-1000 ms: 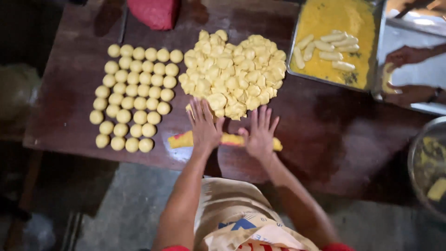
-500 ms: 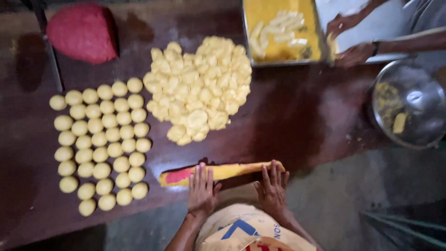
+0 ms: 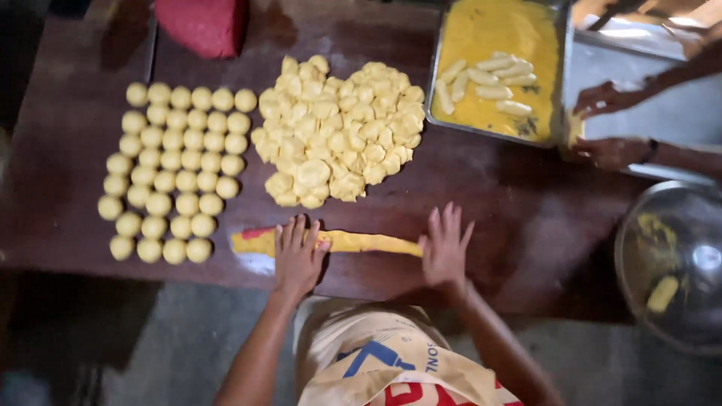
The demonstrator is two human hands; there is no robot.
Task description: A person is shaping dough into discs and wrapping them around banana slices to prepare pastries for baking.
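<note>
At the near edge: both hands lie flat, palms down, on a long yellow dough rope (image 3: 353, 242) stretched along the dark wooden surface (image 3: 519, 218).
Left hand (image 3: 297, 256): fingers spread, pressing on the rope near its left part; grip released, nothing clasped.
Right hand (image 3: 444, 248): fingers fanned over the rope's right end; grip likewise released, palm bearing down.
Why so held: flat open palms suit rolling the rope even and thin, judging by its length and shape.
Rope detail: left end shows a reddish patch; a pale smear sits just below it.
Beyond the hands: a heap of flattened dough pieces (image 3: 338, 131) lies mid-surface, near the rope but apart from it.
Left side: round dough balls (image 3: 177, 169) set in tidy rows, kept apart from the heap, likely sorted by stage.
Far edge: a red lump (image 3: 203, 26), partly cut off by the frame.
Right side: a metal tray (image 3: 560, 90) of yellow batter with dough sticks in it; another person's hands (image 3: 609, 124) work just beside it.
Lower right: a metal bowl (image 3: 669, 263) off the surface's corner.
In the way: nothing lies between the hands and the heap.
</note>
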